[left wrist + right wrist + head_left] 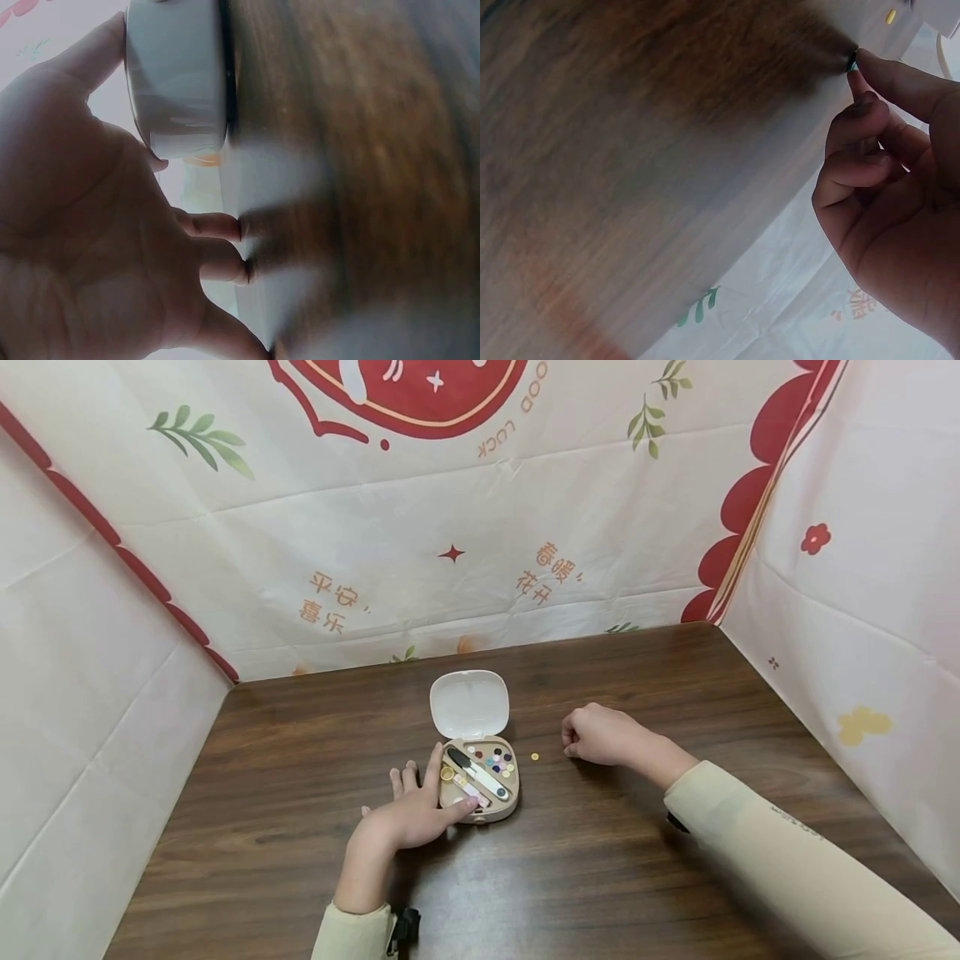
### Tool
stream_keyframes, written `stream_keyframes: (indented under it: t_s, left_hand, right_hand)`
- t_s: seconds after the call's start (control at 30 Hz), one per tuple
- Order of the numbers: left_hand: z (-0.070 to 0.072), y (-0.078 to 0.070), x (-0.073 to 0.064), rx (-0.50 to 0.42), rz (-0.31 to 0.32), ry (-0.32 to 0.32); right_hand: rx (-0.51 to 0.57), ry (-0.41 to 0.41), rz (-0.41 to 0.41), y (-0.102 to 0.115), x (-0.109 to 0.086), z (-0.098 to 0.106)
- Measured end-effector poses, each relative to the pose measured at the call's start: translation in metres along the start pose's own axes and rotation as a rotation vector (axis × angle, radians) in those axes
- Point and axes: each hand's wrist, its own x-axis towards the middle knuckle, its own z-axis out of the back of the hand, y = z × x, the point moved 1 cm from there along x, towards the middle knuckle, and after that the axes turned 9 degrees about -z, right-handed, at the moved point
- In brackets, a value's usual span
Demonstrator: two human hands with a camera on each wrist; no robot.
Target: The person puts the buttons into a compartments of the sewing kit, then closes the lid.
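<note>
In the head view, a small sewing kit box [495, 814] stands on the table with its white lid [470, 703] raised. Inside lie several coloured buttons [501, 762], a black-and-white cutting tool [480, 774] and a gold ring-like piece [447, 773]. My left hand [411, 817] rests at the box's left side, index finger along the edge and thumb on the front rim, other fingers spread on the table. Right of the box, my right hand [603, 733] pinches a small dark green button [852, 60] at the tabletop. Between box and right hand lies a yellow button [535, 757].
A brown wood-grain table [300, 760] carries everything. Printed white cloth [420, 518] hangs as a wall along the back, and white cloth walls stand at left and right. Each wrist wears a black strap or device [407, 927] near the sleeve.
</note>
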Motion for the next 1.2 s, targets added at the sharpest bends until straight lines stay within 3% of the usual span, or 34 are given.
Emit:
stream_keyframes:
  t_s: [0.47, 0.73, 0.87, 1.2]
  left_hand:
    - [0.001, -0.001, 0.0, 0.004, -0.004, 0.0]
    - [0.001, -0.001, 0.001, -0.002, 0.003, 0.004]
    - [0.001, 0.0, 0.001, -0.002, -0.003, -0.005]
    - [0.001, -0.001, -0.001, 0.0, -0.005, -0.002]
  right_hand:
    - [0.076, -0.027, 0.026, 0.008, 0.005, 0.004]
    - [0.156, -0.089, 0.098, 0.042, 0.006, 0.018]
    - [0.193, -0.118, 0.136, 0.063, 0.007, 0.014]
    - [0.141, -0.166, 0.15, 0.097, 0.013, -0.004]
